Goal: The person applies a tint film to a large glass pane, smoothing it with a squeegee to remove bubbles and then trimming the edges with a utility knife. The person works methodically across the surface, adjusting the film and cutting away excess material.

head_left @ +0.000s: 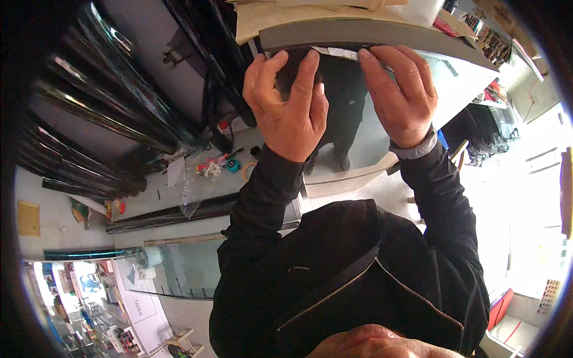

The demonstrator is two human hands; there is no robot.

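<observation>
Beyond my chest lies a dark glossy pane (pixel 343 113) that mirrors a standing figure. A grey-brown band (pixel 358 33) edges its far side. My right hand (pixel 399 86) pinches a slim, pale utility knife (pixel 341 53) between thumb and fingers. Its pointed end is turned left, close along the inner side of the band. My left hand (pixel 289 95) is beside it at the pane's far left, with fingers apart and the thumb near the knife's tip. I see nothing held in the left hand. Whether the blade touches the pane is not clear.
Several long, dark shiny rolls (pixel 113 77) lean on the left. Below them a shelf holds a clear plastic bag (pixel 200 185) and a small blue-green round item (pixel 233 165). Brown paper (pixel 262 21) lies past the band. Dark bags (pixel 477 131) stand at right.
</observation>
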